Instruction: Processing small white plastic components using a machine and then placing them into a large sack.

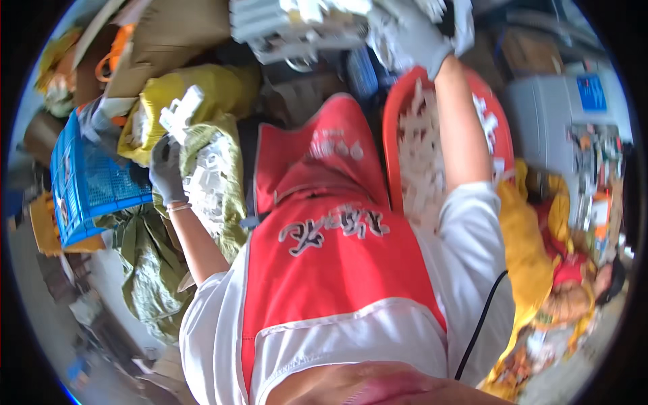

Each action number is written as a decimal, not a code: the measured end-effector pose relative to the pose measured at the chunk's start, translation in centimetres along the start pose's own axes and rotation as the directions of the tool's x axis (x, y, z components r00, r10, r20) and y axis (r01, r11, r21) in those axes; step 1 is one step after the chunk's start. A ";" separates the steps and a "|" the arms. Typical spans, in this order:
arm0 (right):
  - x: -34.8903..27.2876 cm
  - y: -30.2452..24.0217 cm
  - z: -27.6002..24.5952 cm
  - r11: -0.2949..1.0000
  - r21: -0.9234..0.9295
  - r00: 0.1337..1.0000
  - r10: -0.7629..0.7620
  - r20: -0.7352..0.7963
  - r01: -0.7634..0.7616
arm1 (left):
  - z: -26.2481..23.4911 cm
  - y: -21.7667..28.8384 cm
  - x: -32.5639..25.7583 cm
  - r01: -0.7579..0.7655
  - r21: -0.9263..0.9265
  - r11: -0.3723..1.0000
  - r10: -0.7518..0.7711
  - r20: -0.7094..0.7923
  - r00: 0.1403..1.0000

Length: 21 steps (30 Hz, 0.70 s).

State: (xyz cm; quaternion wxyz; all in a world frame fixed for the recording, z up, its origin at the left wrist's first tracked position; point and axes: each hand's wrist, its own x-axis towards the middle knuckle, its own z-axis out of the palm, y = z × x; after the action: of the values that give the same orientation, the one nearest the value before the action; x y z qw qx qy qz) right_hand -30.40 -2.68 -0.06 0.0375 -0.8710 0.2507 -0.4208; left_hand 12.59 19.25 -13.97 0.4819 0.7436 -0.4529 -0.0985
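My left hand (pixel 166 172), in a grey glove, is at the left rim of an open green woven sack (pixel 228 145). Its fingers are closed on a white plastic piece (pixel 181 113), which sticks up beyond them. Inside the sack lie many loose white plastic pieces (pixel 210 177). At the top edge, my right hand (pixel 413 37), also gloved in grey, reaches over white, partly see-through material beside a grey-white stack of plastic parts (pixel 297 30). Its fingertips are blurred against the pale things, so its grip is unclear.
Under my right forearm stands a red oval tub (pixel 393 145) of white pieces. A blue crate (pixel 101 202) and yellow sack (pixel 202 88) are at left. To the right are a grey-white cabinet (pixel 543 111), yellow sacks (pixel 526 253) and another person (pixel 574 300).
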 end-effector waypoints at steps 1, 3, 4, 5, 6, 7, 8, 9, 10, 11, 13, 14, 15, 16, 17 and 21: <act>-2.3 0.9 -1.1 0.994 0.019 0.994 0.105 -0.031 -0.105 | -0.3 -1.3 -0.1 -0.047 0.121 0.992 0.045 0.019 0.999; -8.0 3.5 -2.0 0.917 0.186 0.935 0.354 0.031 -0.354 | -1.3 -3.3 -2.1 0.008 0.135 0.991 -0.007 -0.007 1.000; -10.1 2.6 -3.2 0.878 0.154 0.891 0.444 0.093 -0.453 | -1.9 -4.3 -2.8 0.008 0.255 0.967 -0.011 0.010 1.000; -9.2 -0.7 -4.9 0.373 0.025 0.357 0.862 0.360 -0.927 | -2.5 -5.8 -3.6 0.056 0.272 0.961 -0.059 0.005 0.998; -18.0 4.5 -4.8 0.703 -0.168 0.636 0.701 0.321 -0.691 | -3.0 -8.1 -3.5 0.082 0.300 0.950 -0.093 0.023 0.995; -20.9 4.6 -5.2 0.732 -0.205 0.633 0.670 0.388 -0.649 | -4.2 -11.1 -4.0 0.147 0.163 0.976 -0.153 0.029 0.988; -25.7 5.4 -4.8 0.649 -0.490 0.576 0.754 0.314 -0.582 | -3.9 -9.7 -4.3 0.201 0.198 0.959 -0.207 0.010 0.978; -30.1 5.7 -5.6 0.541 -0.524 0.415 0.841 0.347 -0.658 | -3.1 -8.3 -4.1 0.255 0.223 0.941 -0.262 0.002 0.965; -33.0 6.2 -5.3 0.452 -0.538 0.261 0.881 0.396 -0.711 | -3.3 -8.9 -4.2 0.254 0.235 0.938 -0.262 0.001 0.965; -34.4 5.6 -5.2 0.357 -0.567 0.114 0.901 0.418 -0.742 | -3.1 -10.4 -3.7 0.231 0.226 0.946 -0.244 0.032 0.969; -37.1 5.1 -3.9 0.270 -0.569 -0.005 0.901 0.434 -0.777 | -2.0 -9.8 -3.3 0.234 0.229 0.945 -0.262 0.102 0.960; -39.0 5.4 -2.4 0.275 -0.541 0.022 0.904 0.427 -0.794 | -1.2 -9.1 -3.2 0.146 0.255 0.956 -0.192 0.164 0.968; -42.4 6.9 -0.8 0.365 -0.579 0.070 0.881 0.467 -0.729 | 0.2 -7.9 -2.4 0.044 0.266 0.963 -0.110 0.241 0.964; -42.3 6.8 0.5 0.360 -0.570 0.067 0.880 0.470 -0.739 | 1.6 -4.1 -2.5 -0.028 0.407 0.913 -0.100 0.289 0.952; -40.2 6.5 2.6 0.382 -0.559 0.073 0.866 0.495 -0.737 | 1.8 -3.4 -3.2 -0.014 0.374 0.927 -0.112 0.314 0.943; -37.9 5.6 6.3 0.395 -0.631 0.106 0.890 0.444 -0.668 | 3.6 -2.7 -3.6 -0.057 0.325 0.944 -0.078 0.385 0.919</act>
State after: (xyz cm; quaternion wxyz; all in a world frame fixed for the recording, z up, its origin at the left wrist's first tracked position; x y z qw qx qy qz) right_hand -47.63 9.27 -32.69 0.2331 -0.6782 0.6899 0.0988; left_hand 10.00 20.04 -19.04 0.2494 0.7811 -0.5463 -0.1711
